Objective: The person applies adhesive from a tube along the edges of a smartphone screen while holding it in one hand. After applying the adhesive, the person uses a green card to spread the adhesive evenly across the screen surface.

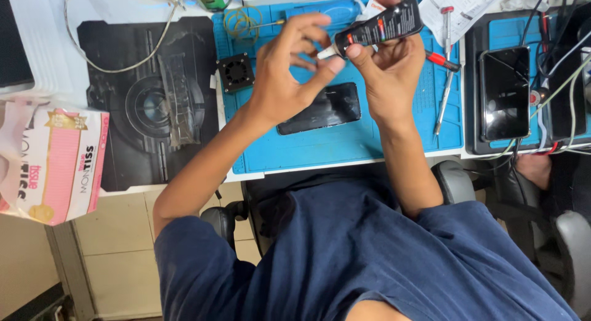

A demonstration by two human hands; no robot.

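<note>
Both bare forearms rose from the short dark-blue sleeves and met above the bench. The left hand point(286, 75) was bent at the wrist, its fingers point(308, 25) arched, thumb and forefinger pinched together at the tips. The right hand point(388, 65) stood beside it, palm towards the body, fingers curled closed, its thumb tip touching the left fingertips
</note>
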